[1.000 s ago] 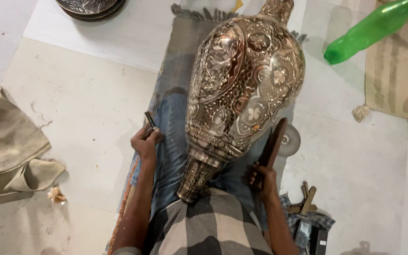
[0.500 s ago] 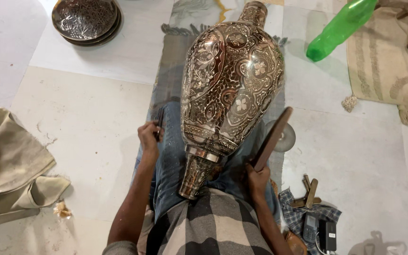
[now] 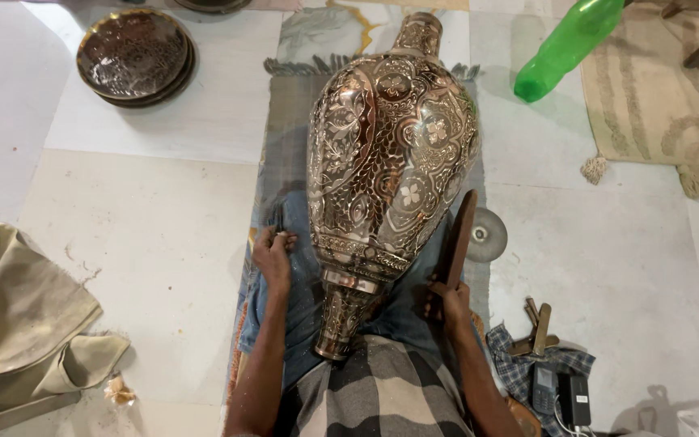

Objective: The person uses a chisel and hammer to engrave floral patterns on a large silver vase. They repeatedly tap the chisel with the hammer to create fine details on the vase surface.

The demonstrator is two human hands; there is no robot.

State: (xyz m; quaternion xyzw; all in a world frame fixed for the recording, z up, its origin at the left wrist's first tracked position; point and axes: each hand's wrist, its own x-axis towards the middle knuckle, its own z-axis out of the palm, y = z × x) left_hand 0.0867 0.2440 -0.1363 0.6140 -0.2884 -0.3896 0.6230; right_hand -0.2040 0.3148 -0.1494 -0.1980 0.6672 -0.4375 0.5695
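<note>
Lying across lap: large engraved metal vase (image 3: 394, 170), narrow foot toward the person, neck pointing to the rug's far fringed edge.
Left hand (image 3: 273, 257): closed on a thin dark tool (image 3: 277, 220), just beside the vase's left flank.
Right hand (image 3: 451, 298): gripping a long wooden stick (image 3: 461, 235), held upright against the vase's right side.
Rug (image 3: 285, 121): grey, fringed, under the person's legs and vase.
Floor, far left corner: stacked engraved metal plates (image 3: 133, 55).
Floor, far right: green plastic bottle (image 3: 569, 47), lying tilted.
Floor, left edge: crumpled beige cloth (image 3: 18, 316).
Near right: wooden pieces (image 3: 537, 328) on checked cloth (image 3: 527, 371).
</note>
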